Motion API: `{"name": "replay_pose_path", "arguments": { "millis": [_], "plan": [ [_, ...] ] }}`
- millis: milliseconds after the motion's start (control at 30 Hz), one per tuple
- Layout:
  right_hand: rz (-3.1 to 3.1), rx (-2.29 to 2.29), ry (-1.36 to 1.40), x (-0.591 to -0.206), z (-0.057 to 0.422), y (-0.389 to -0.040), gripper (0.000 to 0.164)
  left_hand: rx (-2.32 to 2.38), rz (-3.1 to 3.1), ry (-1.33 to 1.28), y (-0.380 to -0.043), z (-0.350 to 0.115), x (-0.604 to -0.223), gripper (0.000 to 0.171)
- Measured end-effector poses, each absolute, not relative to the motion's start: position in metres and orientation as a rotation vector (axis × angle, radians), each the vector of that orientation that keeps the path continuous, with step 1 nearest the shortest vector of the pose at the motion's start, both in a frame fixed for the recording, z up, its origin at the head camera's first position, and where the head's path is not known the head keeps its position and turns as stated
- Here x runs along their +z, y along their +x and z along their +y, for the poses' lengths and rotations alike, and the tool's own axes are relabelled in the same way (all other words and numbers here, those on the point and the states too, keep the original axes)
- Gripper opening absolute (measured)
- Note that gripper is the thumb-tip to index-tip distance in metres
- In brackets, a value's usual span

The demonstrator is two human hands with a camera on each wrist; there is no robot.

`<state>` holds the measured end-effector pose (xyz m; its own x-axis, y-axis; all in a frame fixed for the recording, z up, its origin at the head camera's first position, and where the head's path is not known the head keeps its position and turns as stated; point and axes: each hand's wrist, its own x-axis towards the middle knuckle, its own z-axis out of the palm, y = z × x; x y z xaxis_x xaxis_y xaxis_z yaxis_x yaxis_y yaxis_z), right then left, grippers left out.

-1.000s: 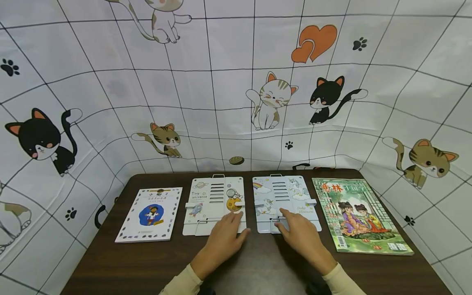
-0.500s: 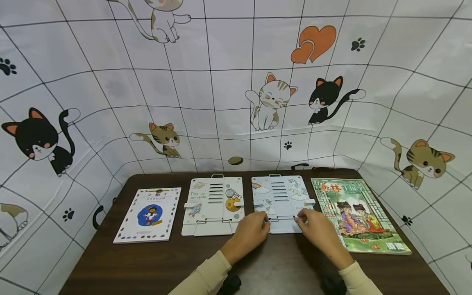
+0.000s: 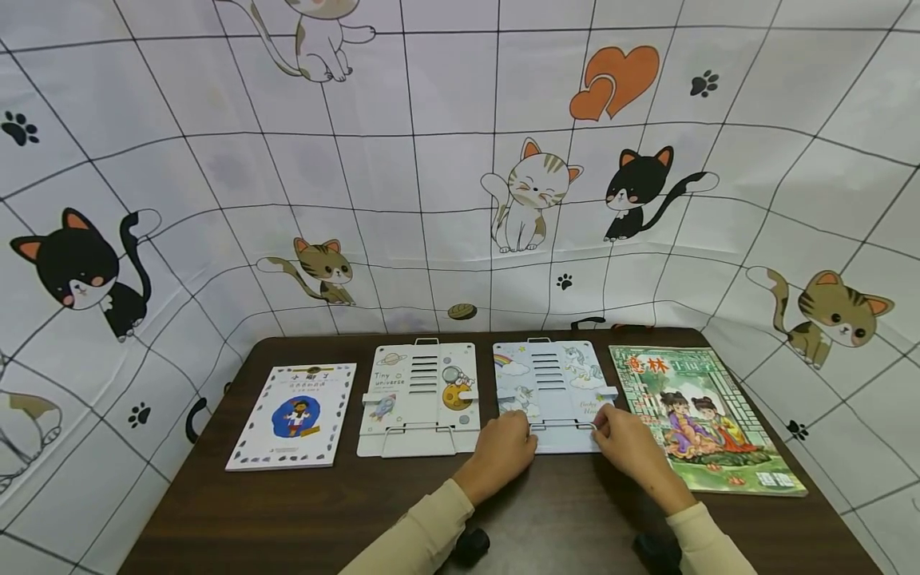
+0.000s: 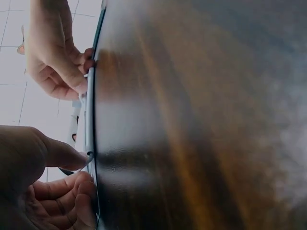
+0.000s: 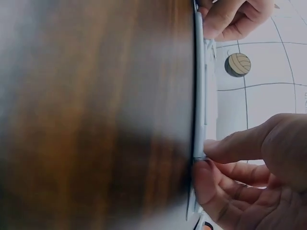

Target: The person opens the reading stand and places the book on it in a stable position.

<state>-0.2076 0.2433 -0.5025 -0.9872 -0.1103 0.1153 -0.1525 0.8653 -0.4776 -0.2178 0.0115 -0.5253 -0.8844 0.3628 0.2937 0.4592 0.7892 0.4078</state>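
A flat, folded book stand (image 3: pixel 548 403) with unicorn and rainbow drawings lies on the dark table. At its front left part, my left hand (image 3: pixel 503 443) pinches the edge or wire bracket between thumb and curled fingers. My right hand (image 3: pixel 628 441) pinches the same stand at the front right. In the left wrist view, the thumb of the left hand (image 4: pixel 33 165) presses on the end of the wire. From the right wrist view, the thumb and index finger of the right hand (image 5: pixel 259 167) close on the stand's pale edge (image 5: pixel 200 96). The stand's front corners are partly hidden by the hands.
Left of the hands lies a second book stand (image 3: pixel 424 399) with space drawings. A white booklet (image 3: pixel 316 459) lies farther left, and a green magazine (image 3: pixel 707 471) lies close beside the right hand. Behind the table (image 3: pixel 251 511) hangs a cat-print cloth (image 3: pixel 446 176).
My left hand has moved right, from the space-print stand to the unicorn stand. My right hand has shifted right along the unicorn stand's front. Fingers of both hands have curled into pinches.
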Motion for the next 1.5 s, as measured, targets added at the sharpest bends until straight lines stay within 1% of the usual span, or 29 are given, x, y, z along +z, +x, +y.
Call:
{"name": "replay_pose_path", "arguments": {
  "millis": [67, 133, 233, 300, 333, 467, 633, 733, 967, 1200, 1333, 1500],
  "plan": [
    [-2.967, 0.772, 0.2, -0.501, 0.243, -0.208, 0.013, -0.767, -2.753, -0.655, -0.219, 0.011, -0.527, 0.032],
    [-2.99, 0.773, 0.196, -0.5, 0.243, -0.207, 0.015, -0.773, -2.726, -0.663, -0.225, 0.011, -0.54, 0.034],
    [-3.016, 0.794, 0.216, -0.499, 0.244, -0.208, 0.015, -0.809, -2.709, -0.662, -0.23, 0.01, -0.549, 0.035],
    [-3.025, 0.802, 0.232, -0.498, 0.244, -0.209, 0.013, -0.806, -2.729, -0.645, -0.233, 0.009, -0.55, 0.036],
    [-3.026, 0.808, 0.235, -0.498, 0.245, -0.21, 0.012, -0.827, -2.742, -0.637, -0.231, 0.008, -0.543, 0.037],
    [-3.031, 0.81, 0.241, -0.497, 0.245, -0.212, 0.011, -0.828, -2.801, -0.633, -0.229, 0.007, -0.533, 0.031],
    [-3.039, 0.812, 0.242, -0.499, 0.247, -0.212, 0.011, -0.787, -2.826, -0.656, -0.228, 0.006, -0.535, 0.018],
    [-3.025, 0.838, 0.254, -0.5, 0.248, -0.212, 0.012, -0.795, -2.834, -0.649, -0.229, 0.006, -0.536, 0.015],
    [-3.025, 0.919, 0.276, -0.503, 0.252, -0.213, 0.016, -0.898, -2.818, -0.666, -0.234, 0.003, -0.538, 0.016],
    [-3.0, 1.022, 0.405, -0.506, 0.257, -0.217, 0.023, -1.035, -2.846, -0.673, -0.237, 0.0, -0.535, 0.016],
    [-2.986, 1.129, 0.46, -0.504, 0.259, -0.216, 0.024, -1.061, -2.859, -0.701, -0.237, -0.001, -0.532, 0.019],
    [-2.979, 1.18, 0.467, -0.5, 0.263, -0.213, 0.024, -1.108, -2.852, -0.765, -0.239, -0.001, -0.532, 0.022]
  ]
}}
